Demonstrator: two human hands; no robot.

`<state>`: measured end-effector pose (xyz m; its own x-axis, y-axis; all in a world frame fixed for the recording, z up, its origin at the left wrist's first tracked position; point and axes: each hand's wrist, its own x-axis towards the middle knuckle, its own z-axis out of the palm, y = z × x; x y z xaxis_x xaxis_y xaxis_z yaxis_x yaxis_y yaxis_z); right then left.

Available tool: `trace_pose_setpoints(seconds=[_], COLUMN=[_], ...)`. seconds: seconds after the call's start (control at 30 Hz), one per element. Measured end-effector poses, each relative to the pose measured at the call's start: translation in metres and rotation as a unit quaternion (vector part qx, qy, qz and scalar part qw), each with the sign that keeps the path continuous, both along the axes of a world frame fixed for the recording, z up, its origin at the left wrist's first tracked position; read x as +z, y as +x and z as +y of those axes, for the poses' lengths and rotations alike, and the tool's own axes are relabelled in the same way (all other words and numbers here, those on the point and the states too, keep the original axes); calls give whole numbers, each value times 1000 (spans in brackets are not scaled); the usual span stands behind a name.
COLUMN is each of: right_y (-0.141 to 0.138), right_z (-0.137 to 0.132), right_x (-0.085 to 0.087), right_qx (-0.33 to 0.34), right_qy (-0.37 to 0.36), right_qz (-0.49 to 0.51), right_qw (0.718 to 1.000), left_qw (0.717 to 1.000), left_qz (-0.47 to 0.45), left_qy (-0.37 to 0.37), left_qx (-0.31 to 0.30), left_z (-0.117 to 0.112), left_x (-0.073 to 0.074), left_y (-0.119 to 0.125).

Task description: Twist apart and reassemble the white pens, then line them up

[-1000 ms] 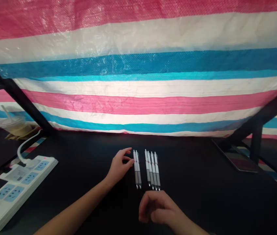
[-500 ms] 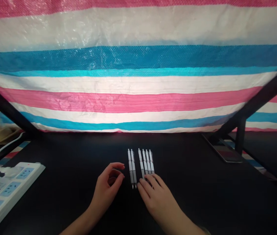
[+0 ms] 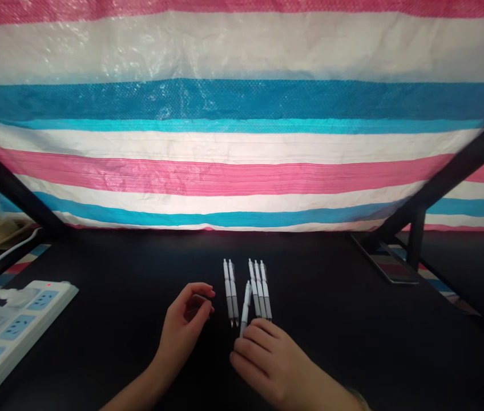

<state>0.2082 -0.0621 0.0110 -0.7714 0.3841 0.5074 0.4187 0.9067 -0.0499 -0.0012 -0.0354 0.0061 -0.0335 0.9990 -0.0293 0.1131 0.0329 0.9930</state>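
My right hand (image 3: 263, 359) is shut on a white pen with a grey grip (image 3: 246, 307), which sticks up from my fingers and leans to the right. Just above that hand, three matching white pens (image 3: 259, 290) lie side by side on the black table (image 3: 336, 325). Farther left, a pair of the same pens (image 3: 230, 292) lies close together. My left hand (image 3: 184, 319) rests just left of this pair, loosely curled, holding nothing and not touching the pens.
A white power strip (image 3: 15, 319) with a plugged-in white cable lies at the left. A dark tablet or phone (image 3: 385, 260) sits at the far right. Black frame bars (image 3: 447, 182) and a pink, white and blue striped tarp (image 3: 242, 160) stand behind the table.
My right hand has drawn back toward me with one pen from the right-hand group, leaving three there. My left hand has barely moved since half a second ago.
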Motion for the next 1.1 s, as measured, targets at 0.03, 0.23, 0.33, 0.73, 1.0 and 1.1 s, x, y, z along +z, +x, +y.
trace_pose_setpoints(seconds=[0.03, 0.23, 0.33, 0.73, 1.0, 1.1], right_y=[1, 14, 16, -6, -7, -10], right_z=[-2, -19, -23, -17, -20, -19], right_x=[4, 18, 29, 17, -1, -7], right_qx=[11, -103, -88, 16, -6, 3], right_qy=[-15, 6, 40, 28, -474, -781], right_qz=[33, 260, 274, 136, 320, 316], right_qw=[999, 960, 957, 990, 820, 539], left_qw=[1000, 995, 983, 927, 931, 932], left_qz=[-8, -88, -140, -314, -308, -308], left_qy=[-1, -45, -98, -186, -197, -186], left_qx=[2, -30, -72, -80, -20, -36], left_z=[1, 4, 4, 8, 9, 8], left_x=[1, -1, -5, 1, 2, 2], left_y=[0, -3, -2, -1, -1, 0])
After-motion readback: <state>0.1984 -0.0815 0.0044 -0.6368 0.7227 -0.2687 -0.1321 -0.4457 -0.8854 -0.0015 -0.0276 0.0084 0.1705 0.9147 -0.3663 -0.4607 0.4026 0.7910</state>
